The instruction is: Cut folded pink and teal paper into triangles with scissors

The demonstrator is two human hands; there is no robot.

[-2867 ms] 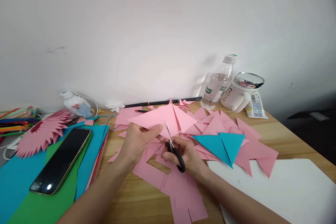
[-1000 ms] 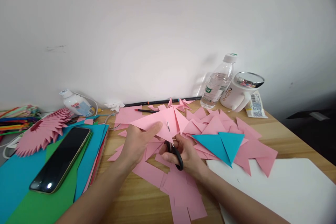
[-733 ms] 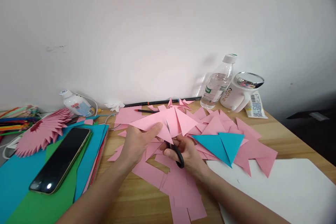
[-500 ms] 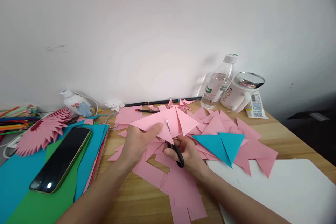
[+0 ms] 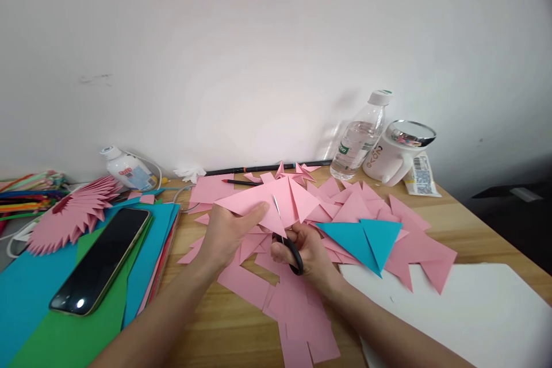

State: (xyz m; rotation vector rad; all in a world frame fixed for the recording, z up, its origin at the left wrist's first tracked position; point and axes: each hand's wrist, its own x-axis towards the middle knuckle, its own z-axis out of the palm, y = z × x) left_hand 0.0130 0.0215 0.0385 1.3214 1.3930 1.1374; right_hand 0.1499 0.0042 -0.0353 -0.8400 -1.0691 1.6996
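My left hand [image 5: 228, 233] pinches a folded piece of pink paper [image 5: 250, 198] near its lower edge, thumb on top. In my right hand [image 5: 307, 250] is a pair of black-handled scissors [image 5: 295, 259], fingers wrapped round the handles. One metal blade lies over the pink paper, pointing up and away; the other blade is hidden behind it. To the right of the blade, a folded flap of the paper stands out. Below and around both hands lie many loose pink paper pieces [image 5: 297, 310]. A blue folded paper triangle [image 5: 360, 241] rests just right of my right hand.
At left, a phone [image 5: 101, 261] lies on green and blue paper sheets [image 5: 26, 299], beside a pink folded-paper ring [image 5: 73, 215] and a small white bottle [image 5: 129, 169]. A water bottle [image 5: 360, 138] and a white mug [image 5: 394, 152] stand back right. A white board [image 5: 452, 310] lies front right.
The pink flap right of the blade has swung slightly inward to the left. Both hands and the scissors hold nearly the same place.
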